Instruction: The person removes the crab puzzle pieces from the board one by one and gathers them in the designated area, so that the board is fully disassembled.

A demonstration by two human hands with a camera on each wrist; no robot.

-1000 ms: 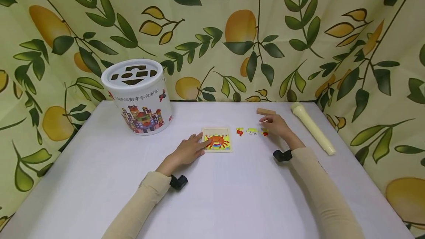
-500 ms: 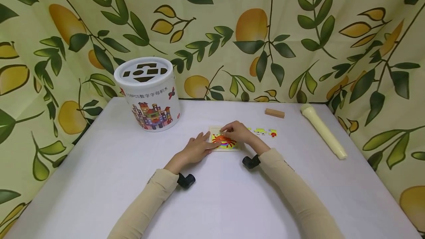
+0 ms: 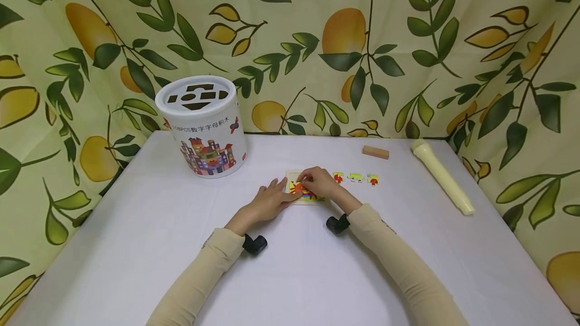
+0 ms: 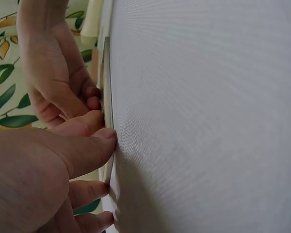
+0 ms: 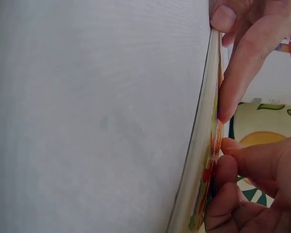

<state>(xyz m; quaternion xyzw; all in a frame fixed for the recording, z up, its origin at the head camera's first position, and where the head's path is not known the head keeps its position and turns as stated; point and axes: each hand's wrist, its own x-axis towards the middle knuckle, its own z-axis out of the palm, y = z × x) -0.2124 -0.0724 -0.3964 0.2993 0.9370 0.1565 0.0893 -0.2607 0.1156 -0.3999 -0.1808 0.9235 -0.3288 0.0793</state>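
A square wooden puzzle board [image 3: 312, 204] lies mid-table, with an orange crab picture [image 3: 310, 195] in it. My left hand [image 3: 266, 202] rests along its left side. Its fairly straight index finger [image 5: 237, 80] presses on the picture, and the thumb [image 4: 94, 153] lies at the near edge. My right hand [image 3: 321, 184] reaches over the board from the right. Its curled fingertips pinch a puzzle piece at the picture's upper middle; the hand hides most of that piece. Right of the board lie a red-marked loose piece [image 3: 338, 177], a yellow-white one [image 3: 356, 178] and another red-marked one [image 3: 372, 179].
A white lidded bucket [image 3: 204, 130] with shaped holes stands at the back left. Farther back on the right are a small wooden block [image 3: 375, 152] and a cream microphone-shaped stick [image 3: 441, 177]. A mango-print curtain [image 3: 290, 39] rises behind the white table [image 3: 290, 265].
My right hand has moved left from the loose pieces onto the board, its fingertips now at the crab picture. My left hand stays on the board. The whole head view has shifted slightly.
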